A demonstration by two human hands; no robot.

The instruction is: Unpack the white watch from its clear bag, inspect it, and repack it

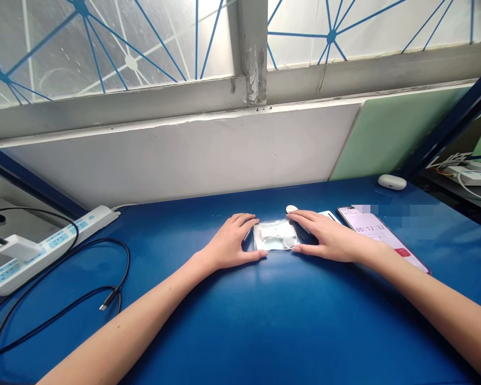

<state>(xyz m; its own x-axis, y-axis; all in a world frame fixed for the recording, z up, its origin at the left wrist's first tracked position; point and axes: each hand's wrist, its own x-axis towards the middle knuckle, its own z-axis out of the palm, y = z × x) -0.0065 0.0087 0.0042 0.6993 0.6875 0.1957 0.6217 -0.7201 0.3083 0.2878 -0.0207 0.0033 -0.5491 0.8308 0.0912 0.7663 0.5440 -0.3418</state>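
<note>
A small clear plastic bag [276,233] with white contents and a round piece lies on the blue tabletop, between my hands. My left hand [233,240] holds its left side, fingertips at the far corner and thumb along the near edge. On the right side, my right hand [328,235] grips it the same way, thumb at the near corner and fingers at the far one. Just beyond my right fingers sits a white round object [291,209]. A white card-like item with a black mark [329,216] is partly hidden behind my right hand.
A phone [379,232] showing a timer lies beside my right forearm. A white earbud case [392,182] stands at the back right. On the left are a power strip [64,240] with a white plug and a looped black cable [126,262]. A white panel [184,160] backs the blue table [240,321].
</note>
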